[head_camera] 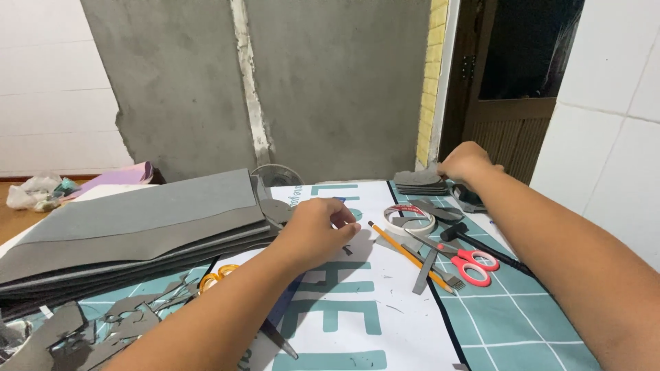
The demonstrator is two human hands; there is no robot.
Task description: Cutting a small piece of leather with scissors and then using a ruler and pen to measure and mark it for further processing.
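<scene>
Overhead, right hand [466, 162] on grey cutout stack [419, 181], left hand [315, 233] curled near tape roll [408, 220].

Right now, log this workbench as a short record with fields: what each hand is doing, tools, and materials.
left hand: left hand curled above the white printed sheet, fingers pinched; anything held is too small to tell
right hand: right hand reaching to the small pile of grey cut pieces
tools: red-handled scissors, yellow pencil, tape roll
materials: stack of grey sheets, grey offcuts
surface: teal grid mat
</scene>
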